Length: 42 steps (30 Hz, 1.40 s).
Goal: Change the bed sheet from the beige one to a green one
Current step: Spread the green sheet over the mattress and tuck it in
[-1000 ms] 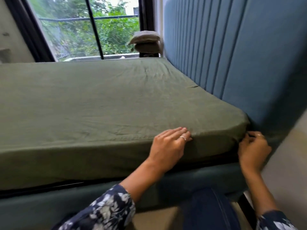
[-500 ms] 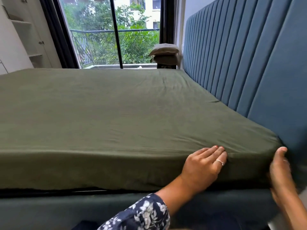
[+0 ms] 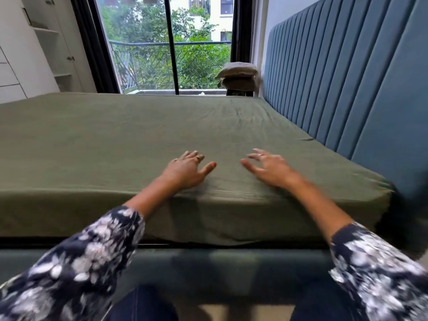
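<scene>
Daylight from the tall window at the far end falls across a bed covered corner to corner by the green sheet, which lies over the mattress top and hangs down its near side to just above the dark bed frame. On that sheet, close to the near edge, both hands lie palm down. The left hand has its fingers spread and pressed flat against the fabric, thumb pointing right, a ring on one finger; it grasps nothing. The right hand sits just to the right of it, apart from it, fingers splayed and loose, also ringed. It is a little blurred, so whether its fingertips touch the cloth or hover just over it cannot be told, but it holds nothing. Between and around the hands the sheet shows faint creases; further out it lies fairly smooth.

Both forearms reach in from the near edge in dark sleeves printed with pale flowers. Along the right side a blue padded headboard with vertical channels stands against the mattress. At the far right corner, beyond the bed, beige pillows are stacked on something dark. White cabinets line the far left wall, and dark curtains frame the glass.
</scene>
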Available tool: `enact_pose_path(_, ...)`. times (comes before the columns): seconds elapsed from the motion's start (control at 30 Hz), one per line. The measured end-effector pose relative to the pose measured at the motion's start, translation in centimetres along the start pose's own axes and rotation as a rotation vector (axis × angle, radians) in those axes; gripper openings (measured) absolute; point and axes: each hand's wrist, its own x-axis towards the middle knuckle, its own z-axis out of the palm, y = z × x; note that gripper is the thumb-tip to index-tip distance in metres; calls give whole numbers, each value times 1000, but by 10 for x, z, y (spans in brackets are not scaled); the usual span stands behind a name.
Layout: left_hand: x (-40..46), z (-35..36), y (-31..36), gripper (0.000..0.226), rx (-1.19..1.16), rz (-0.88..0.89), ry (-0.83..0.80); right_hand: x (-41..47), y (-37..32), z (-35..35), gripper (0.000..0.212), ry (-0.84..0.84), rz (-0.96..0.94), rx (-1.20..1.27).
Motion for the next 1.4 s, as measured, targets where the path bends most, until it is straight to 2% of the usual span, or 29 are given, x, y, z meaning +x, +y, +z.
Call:
enact_pose_path(0.07, 15, 11, 4, 76, 13, -85, -173, 17, -12, 22, 66, -179, -62, -1)
enact_pose_path(0.13, 21, 32, 25, 82, 20, -76, -228, 20, 16, 26, 65, -248, -32, -78)
enact_pose_path(0.27, 19, 54, 97, 83, -32, 240, -232, 3, 121, -14, 69, -217, 382, -187)
enact_pose_path(0.33, 19, 49, 122, 76, -54, 389, -278, 8, 140, -35, 70, -275, 573, -287)
enact_pose_path(0.4, 31, 39, 126, 66, -171, 436, -378, 37, 125, -40, 64, -296, 582, -439)
enact_pose_path(0.43, 39, 29, 119, 62, -250, 394, -410, 59, 110, -35, 62, -267, 514, -499)
enact_pose_path(0.5, 69, 12, 85, 56, -253, 247, -284, 104, 70, -7, 63, -201, 250, -465)
enact_pose_path(0.57, 112, 6, 34, 51, -91, 52, -113, 140, 28, 32, 60, -248, -36, -275)
enact_pose_path(0.63, 147, 9, -13, 59, 64, -156, -92, 158, 6, 58, 55, -342, -177, -127)
enact_pose_path(0.67, 166, 13, -24, 64, 89, -224, -123, 166, 14, 60, 54, -336, -181, -81)
enact_pose_path(0.77, 203, 51, -9, 72, -17, -273, -228, 166, 84, 43, 55, -239, -25, -88)
enact_pose_path(0.83, 205, 78, 32, 73, -35, -216, -270, 153, 151, 20, 58, -209, 186, -141)
enact_pose_path(0.93, 181, 95, 98, 69, -19, 27, -224, 123, 216, -11, 66, -193, 517, -199)
enact_pose_path(1.03, 149, 85, 143, 85, -118, 308, -318, 108, 210, -14, 72, -179, 718, -211)
enact_pose_path(1.07, 142, 79, 152, 92, -132, 320, -349, 104, 193, -16, 74, -177, 733, -182)
enact_pose_path(1.1, 135, 79, 153, 88, -157, 257, -332, 98, 171, -13, 78, -174, 668, -149)
enact_pose_path(1.17, 125, 75, 149, 68, -151, -51, -206, 77, 134, -9, 95, -227, 338, -96)
enact_pose_path(1.23, 113, 72, 149, 78, -89, -272, -128, 60, 132, -17, 100, -332, 165, -80)
enact_pose_path(1.3, 105, 73, 164, 89, -113, -221, -168, 52, 161, -32, 79, -254, 250, -112)
enact_pose_path(1.33, 98, 72, 173, 88, -143, -142, -239, 44, 176, -37, 71, -255, 364, -130)
enact_pose_path(1.4, 97, 66, 184, 76, -179, 4, -335, 40, 192, -45, 68, -287, 557, -181)
